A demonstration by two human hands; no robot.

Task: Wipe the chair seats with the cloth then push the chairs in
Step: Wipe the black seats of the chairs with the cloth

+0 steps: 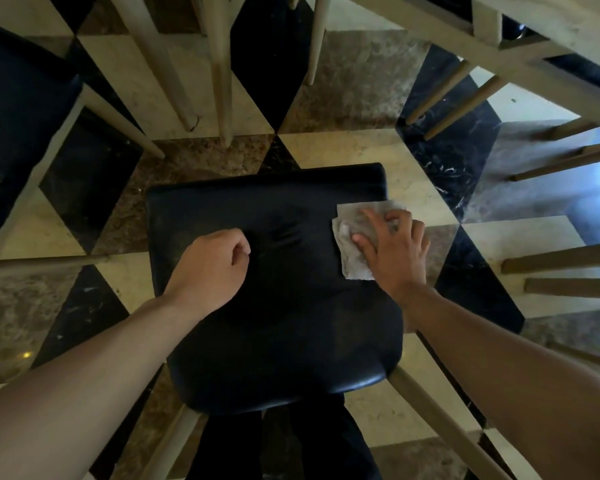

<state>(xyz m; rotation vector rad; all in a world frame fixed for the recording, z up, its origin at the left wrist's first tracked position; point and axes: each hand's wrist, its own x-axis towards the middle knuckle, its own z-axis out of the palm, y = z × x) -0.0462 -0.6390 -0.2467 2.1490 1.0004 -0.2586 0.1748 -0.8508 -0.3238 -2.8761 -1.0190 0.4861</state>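
Left hand (212, 268): grip curled, empty, resting on black padded chair seat (274, 341).
Right hand (392, 247): fingers spread, pressing crumpled grey cloth (352, 265) on seat's right side.

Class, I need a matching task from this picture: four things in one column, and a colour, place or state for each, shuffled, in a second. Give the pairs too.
1 cloth
2 left hand
3 right hand
4 chair seat

A black
B resting on the cloth
C fingers curled, holding nothing
D grey, at the seat's right edge

Pairs: 1-D, 2-C, 3-B, 4-A
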